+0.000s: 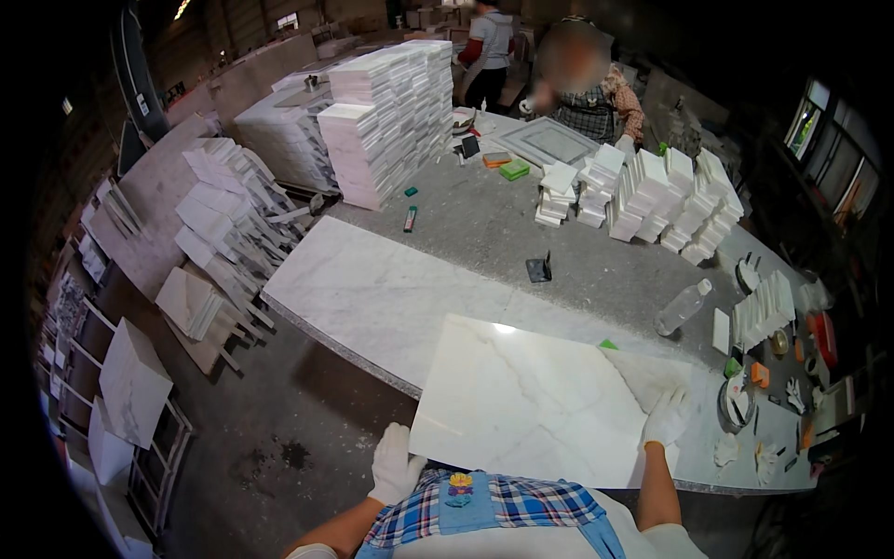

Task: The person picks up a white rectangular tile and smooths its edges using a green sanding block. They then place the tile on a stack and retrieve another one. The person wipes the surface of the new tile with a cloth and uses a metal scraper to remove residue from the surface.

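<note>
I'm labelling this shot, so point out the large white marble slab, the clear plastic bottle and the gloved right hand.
large white marble slab point(531, 401), head view, middle of its face
clear plastic bottle point(682, 307), head view, its body
gloved right hand point(665, 416), head view, back of hand

Grey worktop point(484, 224): marble slab point(372, 298), white tile point(521, 401) overhanging near edge, tile stacks point(391, 112), clear bottle point(682, 306), black scraper point(539, 268), green sponge point(514, 169).

Marble slab point(531, 401) under my hands: polished, glossy, white with faint grey veins, light glare on top. My left hand point(396, 463) and right hand point(665, 416) in white knit cloth gloves, matt. Worktable point(484, 224) looks like rough grey stone, dull. I see stacked tiles point(391, 112) white, smooth-cut. Clear plastic bottle point(682, 306). My apron point(494, 503) plaid cloth.
</note>
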Available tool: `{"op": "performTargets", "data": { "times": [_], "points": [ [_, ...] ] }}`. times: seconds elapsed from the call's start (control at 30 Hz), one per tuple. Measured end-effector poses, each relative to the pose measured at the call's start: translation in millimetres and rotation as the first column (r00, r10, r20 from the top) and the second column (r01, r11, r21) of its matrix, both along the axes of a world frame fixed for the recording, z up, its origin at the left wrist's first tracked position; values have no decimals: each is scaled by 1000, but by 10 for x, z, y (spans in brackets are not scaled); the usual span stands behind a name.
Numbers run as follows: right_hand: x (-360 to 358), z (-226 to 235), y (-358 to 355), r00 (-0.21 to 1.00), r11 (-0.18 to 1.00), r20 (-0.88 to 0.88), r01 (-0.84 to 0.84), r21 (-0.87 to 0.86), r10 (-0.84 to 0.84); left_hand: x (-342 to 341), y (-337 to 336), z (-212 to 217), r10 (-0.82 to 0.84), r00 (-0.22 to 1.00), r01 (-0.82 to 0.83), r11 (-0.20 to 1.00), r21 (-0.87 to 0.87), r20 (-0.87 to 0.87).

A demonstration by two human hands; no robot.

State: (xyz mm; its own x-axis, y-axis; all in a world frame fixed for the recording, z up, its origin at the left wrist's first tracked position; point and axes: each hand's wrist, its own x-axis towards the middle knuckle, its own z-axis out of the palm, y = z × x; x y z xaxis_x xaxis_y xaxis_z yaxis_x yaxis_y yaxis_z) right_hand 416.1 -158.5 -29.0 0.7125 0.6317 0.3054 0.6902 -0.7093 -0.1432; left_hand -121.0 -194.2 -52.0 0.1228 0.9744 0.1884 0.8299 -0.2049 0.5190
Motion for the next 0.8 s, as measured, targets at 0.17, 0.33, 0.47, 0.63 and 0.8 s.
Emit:
{"op": "performTargets", "data": {
  "times": [0.17,0.33,0.47,0.63,0.8],
  "points": [
    [56,-74,-2,991,999,129,-28,39,23,212,355,15,432,889,-341,844,-414,148],
    [4,45,45,999,999,-5,-33,-23,33,355,673,92,398,912,-290,794,-535,96],
    [-205,-179,288,958,949,51,-286,134,281,448,886,207,358,928,-246,799,-549,105],
    [-1414,1267,1578,680,646,-87,-637,421,728,432,979,126,414,906,-309,790,-529,89],
    [-1608,2270,2453,670,627,-11,-687,368,742,528,956,170,460,884,-352,774,-526,85]
  ]
}}
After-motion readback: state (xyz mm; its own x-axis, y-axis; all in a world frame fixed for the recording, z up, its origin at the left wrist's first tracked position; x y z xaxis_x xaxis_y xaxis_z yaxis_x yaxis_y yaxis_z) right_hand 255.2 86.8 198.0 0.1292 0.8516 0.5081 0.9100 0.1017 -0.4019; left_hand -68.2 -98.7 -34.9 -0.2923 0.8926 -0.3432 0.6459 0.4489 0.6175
